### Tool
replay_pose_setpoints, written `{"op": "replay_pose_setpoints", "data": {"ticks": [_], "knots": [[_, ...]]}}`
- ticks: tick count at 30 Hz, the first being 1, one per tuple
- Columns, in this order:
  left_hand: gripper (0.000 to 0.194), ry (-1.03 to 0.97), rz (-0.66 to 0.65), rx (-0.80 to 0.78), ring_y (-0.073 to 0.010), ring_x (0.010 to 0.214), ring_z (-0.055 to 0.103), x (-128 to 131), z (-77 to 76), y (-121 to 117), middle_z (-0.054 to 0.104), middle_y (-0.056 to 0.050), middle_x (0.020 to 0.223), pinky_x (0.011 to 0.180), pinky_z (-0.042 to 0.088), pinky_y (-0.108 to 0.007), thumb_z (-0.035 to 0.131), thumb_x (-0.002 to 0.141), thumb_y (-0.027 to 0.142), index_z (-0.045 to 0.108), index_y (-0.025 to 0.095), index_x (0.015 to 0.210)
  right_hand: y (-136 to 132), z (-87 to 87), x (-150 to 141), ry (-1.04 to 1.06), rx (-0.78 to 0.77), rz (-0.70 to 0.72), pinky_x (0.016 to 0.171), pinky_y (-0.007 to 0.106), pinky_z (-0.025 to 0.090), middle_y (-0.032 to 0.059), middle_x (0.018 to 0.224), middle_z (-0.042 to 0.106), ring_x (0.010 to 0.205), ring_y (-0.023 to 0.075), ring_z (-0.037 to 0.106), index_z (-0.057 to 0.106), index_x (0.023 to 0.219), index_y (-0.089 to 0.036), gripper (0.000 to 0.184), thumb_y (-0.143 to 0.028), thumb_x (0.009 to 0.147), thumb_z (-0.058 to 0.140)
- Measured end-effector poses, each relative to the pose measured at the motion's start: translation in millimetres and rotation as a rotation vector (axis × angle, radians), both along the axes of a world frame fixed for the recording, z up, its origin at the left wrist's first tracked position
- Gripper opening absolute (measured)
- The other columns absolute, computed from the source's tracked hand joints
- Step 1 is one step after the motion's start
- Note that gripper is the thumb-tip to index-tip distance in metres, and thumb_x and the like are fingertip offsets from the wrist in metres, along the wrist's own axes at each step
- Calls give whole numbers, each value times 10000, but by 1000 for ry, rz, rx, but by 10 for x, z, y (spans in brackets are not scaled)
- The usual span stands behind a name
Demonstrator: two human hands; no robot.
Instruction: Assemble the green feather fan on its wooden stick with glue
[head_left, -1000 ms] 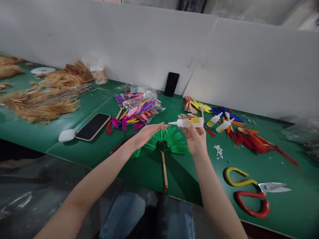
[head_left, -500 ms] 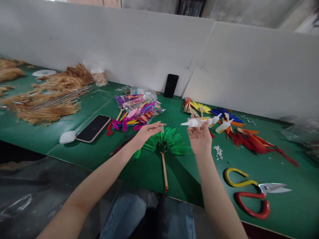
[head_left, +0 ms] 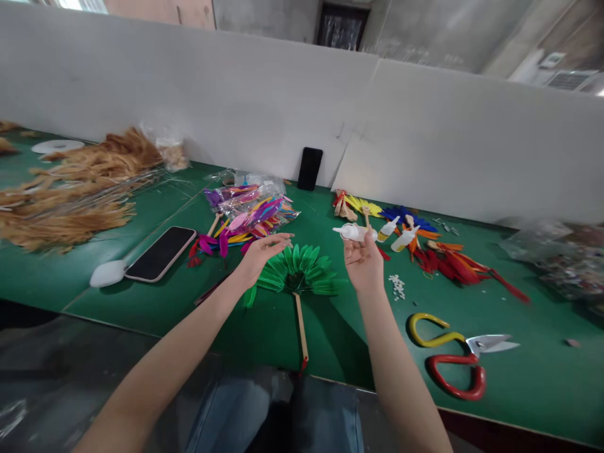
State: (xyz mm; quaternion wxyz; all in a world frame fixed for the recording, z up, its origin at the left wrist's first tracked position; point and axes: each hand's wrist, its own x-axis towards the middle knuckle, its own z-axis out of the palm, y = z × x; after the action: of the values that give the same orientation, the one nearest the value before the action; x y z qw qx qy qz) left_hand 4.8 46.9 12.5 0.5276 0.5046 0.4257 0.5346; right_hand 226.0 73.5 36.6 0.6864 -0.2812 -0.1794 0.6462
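Note:
On the green table in front of me lies a fan of green feathers with a pale wooden handle pointing at me. My right hand is closed round a small white squeeze bottle, held nearly level with its nozzle to the left, above the fan's right side. Two similar bottles stand just beyond it. Over the fan's upper left edge is my left hand, fingers stretched out, palm down, nothing visible in it. I cannot tell whether it touches the feathers.
Scissors with yellow and red handles and scattered white beads lie at right. Left are a phone, a white case and dried tan fibres. Bagged coloured feathers and a black phone are behind, against a white partition.
My view has turned a little to the right, so the table's things sit further left in the picture. Both hands keep about the same place over the fan, with the bottle still in my right.

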Motion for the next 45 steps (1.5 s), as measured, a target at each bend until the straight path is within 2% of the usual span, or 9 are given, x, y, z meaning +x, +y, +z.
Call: {"op": "replay_pose_setpoints", "data": {"ticks": [5, 11, 15, 22, 27, 33, 37, 41, 45], "knots": [[161, 27, 30, 19, -252, 1185, 465, -35, 2, 17, 607, -67, 1186, 963, 346, -353, 655, 738, 347, 686, 190, 732, 27, -69, 26, -25, -36, 17, 555, 133, 540, -14, 827, 683, 687, 74, 640, 641, 989, -219, 194, -293, 820, 582], [163, 48, 42, -7, -253, 1176, 472, -46, 28, -2, 588, -72, 1208, 957, 358, -354, 675, 713, 350, 671, 187, 724, 130, -251, 102, -113, -149, 34, 404, 114, 492, -25, 637, 605, 551, 75, 604, 657, 882, -217, 253, -432, 750, 647], [182, 65, 30, -10, -262, 1159, 482, -35, 44, 2, 584, -82, 1213, 945, 367, -372, 682, 698, 361, 682, 186, 748, 215, -378, 177, -171, -131, -4, 461, 128, 528, -47, 543, 556, 512, 74, 593, 628, 833, -212, 273, -461, 726, 659], [188, 94, 5, 3, -276, 1146, 484, -30, 111, -51, 561, -83, 1234, 914, 387, -374, 683, 697, 367, 698, 195, 770, 278, -457, 310, -227, -78, 9, 509, 139, 527, 9, 745, 698, 698, 111, 673, 612, 906, -211, 233, -337, 715, 655], [181, 124, -49, 59, -260, 1174, 474, -34, 122, -86, 571, -100, 1212, 973, 348, -378, 679, 708, 362, 702, 191, 762, 283, -471, 311, -258, -11, 75, 583, 201, 538, 28, 875, 709, 835, 150, 671, 608, 916, -220, 265, -330, 688, 685], [210, 86, 8, 28, -276, 1181, 469, -28, 146, -63, 615, -112, 1149, 971, 361, -378, 712, 658, 383, 693, 182, 714, 261, -510, 329, -263, 10, 115, 610, 244, 545, -21, 663, 627, 605, 109, 619, 637, 903, -213, 372, -539, 727, 601], [350, 84, 165, 13, -280, 1118, 518, -183, 345, -92, 651, -99, 1090, 969, 367, -411, 732, 610, 434, 697, 198, 867, 247, -521, 383, -316, 31, 61, 574, 242, 534, -28, 679, 615, 591, 105, 596, 628, 886, -227, 363, -533, 691, 629], [248, 205, 294, 229, -267, 1085, 531, -439, 788, -332, 639, -67, 1066, 962, 394, -401, 746, 613, 397, 666, 190, 724, 259, -546, 383, -424, 59, 8, 661, 290, 536, 36, 844, 672, 737, 152, 637, 588, 838, -208, 349, -456, 620, 702], [168, 337, 434, 337, -244, 1080, 519, -564, 1164, -728, 624, -2, 1044, 991, 370, -418, 711, 682, 363, 649, 227, 760, 275, -609, 288, -599, 83, -38, 732, 334, 514, 66, 892, 681, 858, 203, 643, 485, 840, -208, 442, -440, 564, 740]]}}
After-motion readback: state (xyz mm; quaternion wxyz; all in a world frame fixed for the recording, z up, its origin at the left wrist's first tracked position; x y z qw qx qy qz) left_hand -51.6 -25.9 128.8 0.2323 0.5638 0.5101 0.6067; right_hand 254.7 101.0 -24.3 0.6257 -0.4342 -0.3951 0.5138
